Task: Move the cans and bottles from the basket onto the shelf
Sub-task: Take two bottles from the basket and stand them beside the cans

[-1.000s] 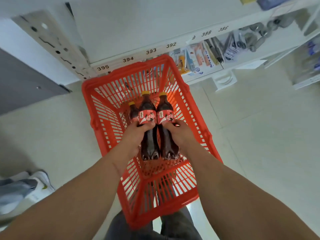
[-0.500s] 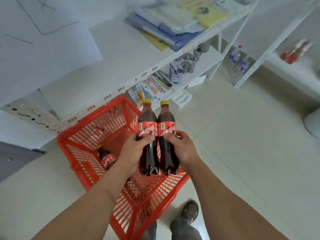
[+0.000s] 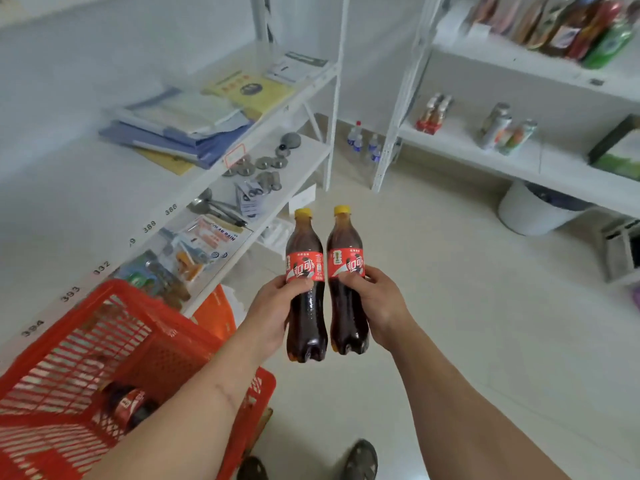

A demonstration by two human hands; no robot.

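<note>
Head view: the left hand (image 3: 273, 311) grips one upright cola bottle (image 3: 305, 289) and the right hand (image 3: 377, 303) grips a second cola bottle (image 3: 346, 282), side by side above the floor (image 3: 467, 306). A third bottle (image 3: 130, 405) lies in the red basket (image 3: 166, 344), near left. Far right, a white shelf (image 3: 460, 147) carries cans (image 3: 495, 126).

Two bottles (image 3: 306, 289) (image 3: 346, 282) stand upright side by side, right of the basket (image 3: 166, 348), which holds another bottle (image 3: 130, 403).
</note>
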